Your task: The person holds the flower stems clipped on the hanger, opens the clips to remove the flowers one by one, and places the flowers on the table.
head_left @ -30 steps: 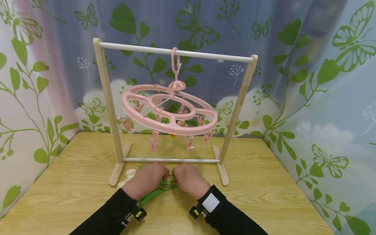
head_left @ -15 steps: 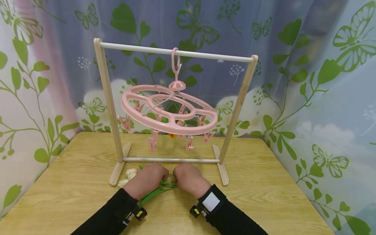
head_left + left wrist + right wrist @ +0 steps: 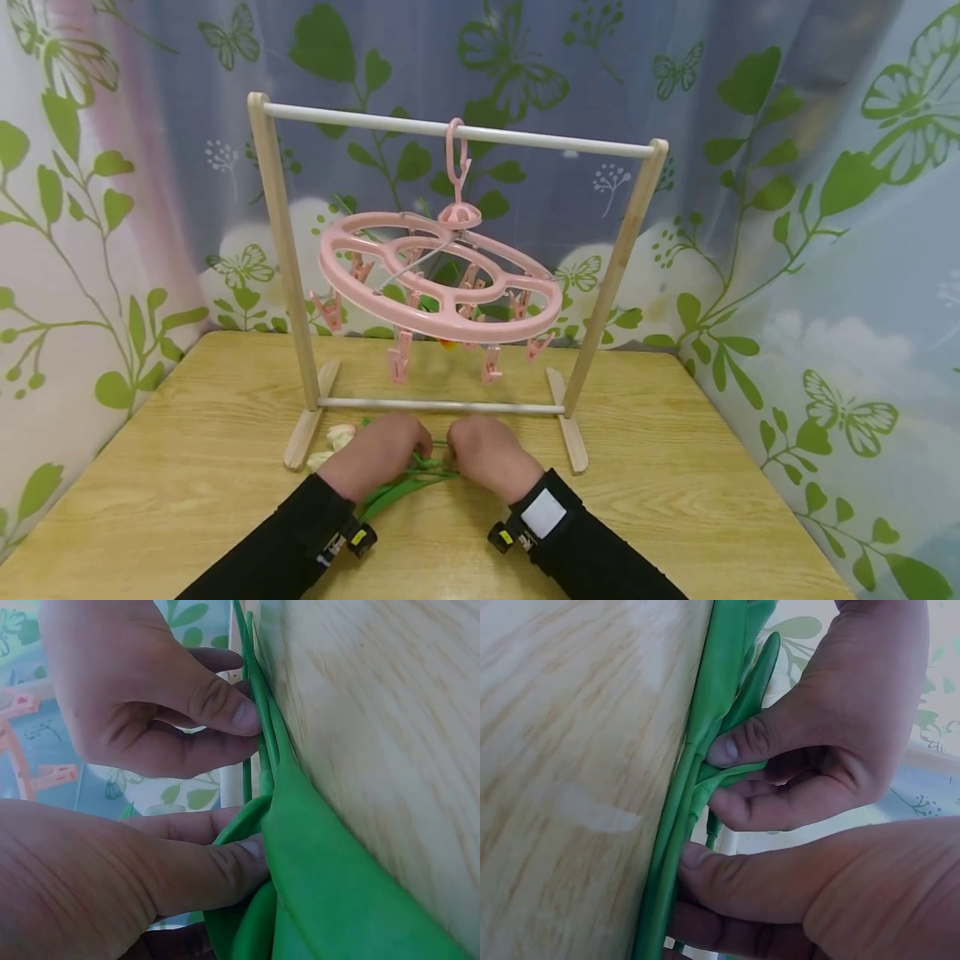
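White tulip-like flowers [image 3: 341, 435] lie on the table at the left, their green stems [image 3: 437, 471] and leaves [image 3: 392, 497] running rightward beneath both hands. My left hand [image 3: 377, 457] pinches leaves and stems close to the blooms; in the left wrist view its thumb presses on a broad green leaf [image 3: 330, 862]. A short gap to the right, my right hand [image 3: 491, 457] holds the bare stems [image 3: 671, 847] between thumb and fingers, as the right wrist view shows. Some fingertips are hidden behind the stems.
Behind the hands stands a wooden rack [image 3: 276, 208] with white rods. From its top rod hangs a tilted pink clip hanger [image 3: 450, 325] with several clips. A patterned curtain [image 3: 187, 167] borders the table [image 3: 660, 500] behind and at the sides.
The head view has shifted slightly, moving the whole scene a little to the right. Both hands remain on the stems almost unmoved.
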Demonstrator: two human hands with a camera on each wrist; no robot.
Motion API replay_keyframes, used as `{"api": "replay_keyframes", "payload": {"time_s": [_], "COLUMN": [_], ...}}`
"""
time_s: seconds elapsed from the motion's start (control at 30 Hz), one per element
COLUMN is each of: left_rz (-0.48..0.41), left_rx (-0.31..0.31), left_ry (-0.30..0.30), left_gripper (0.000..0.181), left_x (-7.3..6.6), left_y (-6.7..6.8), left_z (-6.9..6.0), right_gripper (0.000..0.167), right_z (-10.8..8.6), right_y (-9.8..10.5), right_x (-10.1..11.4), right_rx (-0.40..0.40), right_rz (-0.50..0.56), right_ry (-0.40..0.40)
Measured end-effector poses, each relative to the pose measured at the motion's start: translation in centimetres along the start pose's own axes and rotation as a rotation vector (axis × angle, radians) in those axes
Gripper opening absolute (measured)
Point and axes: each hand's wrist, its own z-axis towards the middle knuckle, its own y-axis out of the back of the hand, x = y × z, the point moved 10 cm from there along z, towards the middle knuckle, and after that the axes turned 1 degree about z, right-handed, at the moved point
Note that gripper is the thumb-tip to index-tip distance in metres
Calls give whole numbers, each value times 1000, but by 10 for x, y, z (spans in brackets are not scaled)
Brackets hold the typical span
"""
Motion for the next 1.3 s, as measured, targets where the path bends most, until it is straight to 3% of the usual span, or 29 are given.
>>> {"api": "replay_keyframes", "payload": {"time_s": [0.23, 0.33, 0.43, 0.53, 0.57, 0.63, 0.7, 0.8, 0.93, 1.13, 1.23, 1.3], "left_rz": [83, 115, 241, 336, 337, 237, 191, 173, 204, 155, 116, 136], "left_rx": [3, -24, -76, -98, -85, -50, -30, -51, -192, -582, -761, -865], "left_ry": [-57, -146, -257, -295, -280, -224, -178, -148, -228, -437, -498, -502], "left_gripper": [34, 30, 28, 32, 31, 26, 18, 14, 6, 7, 11, 14], "left_x": [-5, -24, -51, -69, -71, -74, -79, -94, -122, -164, -174, -176], "left_y": [-4, -5, -4, 2, 5, 17, 31, 59, 103, 163, 187, 199], "left_z": [-1, 5, 11, 10, 11, 11, 8, -1, -24, -74, -94, -104], "right_gripper": [39, 36, 37, 41, 41, 39, 32, 18, 6, 7, 11, 12], "right_z": [-4, -16, -33, -46, -49, -54, -60, -74, -95, -132, -142, -143], "right_y": [5, 18, 36, 54, 60, 75, 93, 125, 167, 221, 239, 247], "right_x": [11, 7, 0, 0, 2, 9, 16, 28, 47, 60, 54, 50], "right_rx": [14, -9, -39, -64, -63, -66, -86, -140, -292, -567, -684, -744], "right_rz": [49, 73, 89, 109, 114, 128, 140, 168, 191, 341, 367, 345], "right_ry": [37, 38, 17, 22, 24, 27, 33, 51, 147, 318, 321, 286]}}
